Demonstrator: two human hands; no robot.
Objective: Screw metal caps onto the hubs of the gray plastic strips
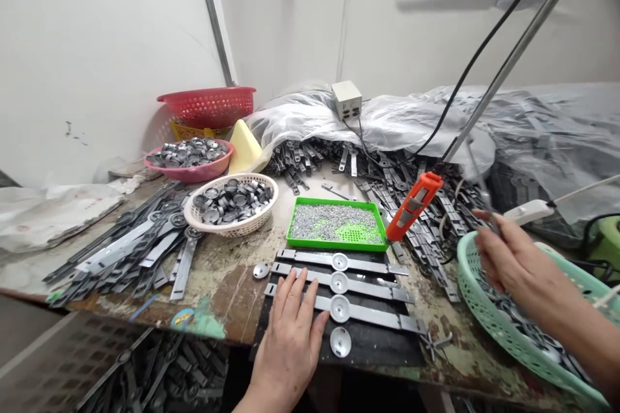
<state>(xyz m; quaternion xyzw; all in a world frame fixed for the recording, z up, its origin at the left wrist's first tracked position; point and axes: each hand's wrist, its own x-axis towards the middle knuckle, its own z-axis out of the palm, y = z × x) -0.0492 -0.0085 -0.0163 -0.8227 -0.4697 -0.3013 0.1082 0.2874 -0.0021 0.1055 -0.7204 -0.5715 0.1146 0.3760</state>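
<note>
My left hand lies flat, fingers spread, on a black mat at the table's front edge. Its fingertips rest on the left ends of three grey metal strips, each with a round silver cap at its middle. A loose cap lies just right of that hand, another left of the strips. My right hand hovers over a teal basket of grey parts, fingers pinched on a thin grey piece I cannot make out. An orange electric screwdriver hangs between the hands.
A green tray of small screws sits behind the strips. A white basket and a pink bowl hold round caps. Grey strips pile at left and at the back. A red basket and a power box stand behind.
</note>
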